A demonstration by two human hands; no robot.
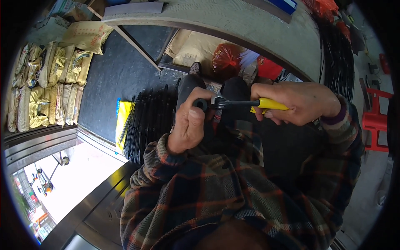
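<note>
My left hand (186,125) is closed around a small black tube-like piece (201,104), whose round end with a hole faces up between thumb and forefinger. In my right hand (298,102) is a pair of pliers with yellow handles (273,103), the fingers wrapped round the grips. The dark jaws (220,101) reach left and meet the black piece beside my left fingers. What exactly the jaws bite on is hidden by the hand. Both hands are above my lap.
A bundle of thin black rods (148,118) lies by my left knee, next to a yellow packet (123,121). Stacked sacks (50,87) stand far left. A workbench (233,18) spans the front, with red bags (225,59) beneath. A red stool (376,118) is at right.
</note>
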